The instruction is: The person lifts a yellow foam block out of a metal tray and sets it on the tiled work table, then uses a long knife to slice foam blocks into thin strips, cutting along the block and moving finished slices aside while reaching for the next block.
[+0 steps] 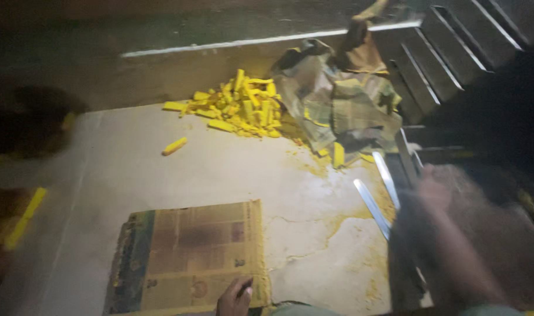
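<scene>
My left hand (pixel 235 298) rests on the near edge of a flat, yellow-stained sheet of newspaper (pixel 188 254) lying on the pale floor; the fingers are curled on the paper. My right hand (pixel 433 187) is blurred with motion at the right, reaching towards long metal strips (pixel 372 205) by a dark metal frame. Whether it holds anything cannot be made out. A heap of yellow sticks (pixel 240 108) lies at the far side of the floor. One loose yellow stick (pixel 174 146) sits apart to its left.
Crumpled, stained paper sheets (pixel 337 99) lie beside the heap. A slatted metal frame (pixel 448 47) stands at the top right. Another yellow stick (pixel 24 217) lies at the left edge. Yellow powder marks the cracked floor (pixel 314 234).
</scene>
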### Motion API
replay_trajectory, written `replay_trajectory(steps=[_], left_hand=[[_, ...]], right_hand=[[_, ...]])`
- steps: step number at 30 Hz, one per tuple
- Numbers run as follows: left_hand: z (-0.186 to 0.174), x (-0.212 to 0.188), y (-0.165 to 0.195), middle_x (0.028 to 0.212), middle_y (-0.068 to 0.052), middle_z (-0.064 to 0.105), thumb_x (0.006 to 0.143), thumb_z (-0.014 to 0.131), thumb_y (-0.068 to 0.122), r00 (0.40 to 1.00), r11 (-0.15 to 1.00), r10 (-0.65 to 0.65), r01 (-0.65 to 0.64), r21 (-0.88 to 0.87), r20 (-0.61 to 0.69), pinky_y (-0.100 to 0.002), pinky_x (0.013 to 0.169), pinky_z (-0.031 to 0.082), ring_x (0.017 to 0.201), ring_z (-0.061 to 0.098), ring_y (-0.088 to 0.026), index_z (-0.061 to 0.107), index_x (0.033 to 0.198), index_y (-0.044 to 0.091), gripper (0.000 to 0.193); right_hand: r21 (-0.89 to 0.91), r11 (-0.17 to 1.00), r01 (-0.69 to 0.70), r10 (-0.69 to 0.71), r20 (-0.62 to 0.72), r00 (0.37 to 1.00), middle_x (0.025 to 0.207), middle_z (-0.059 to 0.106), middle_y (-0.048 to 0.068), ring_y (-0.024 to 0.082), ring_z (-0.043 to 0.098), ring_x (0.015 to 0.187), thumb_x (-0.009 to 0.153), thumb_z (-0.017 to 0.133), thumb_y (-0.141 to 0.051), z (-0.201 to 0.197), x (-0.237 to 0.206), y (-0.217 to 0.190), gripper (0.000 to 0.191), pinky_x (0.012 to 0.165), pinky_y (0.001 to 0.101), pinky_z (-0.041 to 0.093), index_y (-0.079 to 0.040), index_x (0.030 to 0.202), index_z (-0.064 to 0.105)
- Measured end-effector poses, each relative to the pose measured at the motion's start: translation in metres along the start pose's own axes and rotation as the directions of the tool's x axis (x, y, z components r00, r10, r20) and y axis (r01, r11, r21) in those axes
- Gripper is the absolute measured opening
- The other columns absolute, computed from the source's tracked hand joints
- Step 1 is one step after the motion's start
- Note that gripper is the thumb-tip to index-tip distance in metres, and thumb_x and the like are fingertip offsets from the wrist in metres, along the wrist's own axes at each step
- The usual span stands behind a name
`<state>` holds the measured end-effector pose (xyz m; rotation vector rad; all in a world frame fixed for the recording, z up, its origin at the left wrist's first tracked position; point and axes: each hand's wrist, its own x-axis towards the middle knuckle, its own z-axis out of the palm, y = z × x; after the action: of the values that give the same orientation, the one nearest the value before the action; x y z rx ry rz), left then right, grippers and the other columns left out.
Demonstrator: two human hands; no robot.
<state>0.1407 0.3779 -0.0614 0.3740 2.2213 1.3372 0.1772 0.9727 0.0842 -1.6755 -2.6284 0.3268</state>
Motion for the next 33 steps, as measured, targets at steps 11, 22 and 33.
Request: replay_trajectory(steps=[11,22,33], left_hand=[[-0.212,-0.009,0.040,0.115,-0.017,0.071,0.095,0.062,0.020,0.985,0.995,-0.065,0.075,0.062,-0.157,-0.043,0.092,0.057,0.107,0.073,-0.033,0.069,0.117,0.003,0.028],[-0.415,0.142,-0.035,0.114,-0.024,0.065,0.090,0.066,0.007,0.858,0.857,0.379,-0.184,0.481,-0.346,-0.050,0.092,0.051,0.108,0.061,-0.042,0.065,0.120,-0.002,0.031],[-0.416,0.171,-0.057,0.091,-0.016,0.066,0.084,0.069,0.006,0.940,0.838,0.291,-0.161,0.521,-0.177,-0.051,0.079,0.051,0.093,0.065,-0.038,0.061,0.088,0.004,0.009]], right_hand=[[-0.288,0.924,0.252,-0.355,-0.395,0.847,0.162,0.038,0.033,0.053,0.027,0.148,0.085,0.067,-0.052,0.092,-0.157,-0.084,0.084,0.107,0.0752,0.026,0.004,0.146,0.051],[-0.129,0.865,0.485,-0.478,0.080,0.875,0.125,0.048,0.028,0.047,0.045,0.123,0.095,0.062,-0.043,0.192,-0.368,-0.220,0.067,0.104,0.0601,0.040,0.002,0.144,0.050],[-0.174,0.867,0.467,-0.434,0.195,0.879,0.154,0.033,0.037,0.055,0.031,0.144,0.091,0.063,-0.048,0.220,-0.335,-0.206,0.083,0.107,0.0629,0.039,-0.010,0.159,0.034]])
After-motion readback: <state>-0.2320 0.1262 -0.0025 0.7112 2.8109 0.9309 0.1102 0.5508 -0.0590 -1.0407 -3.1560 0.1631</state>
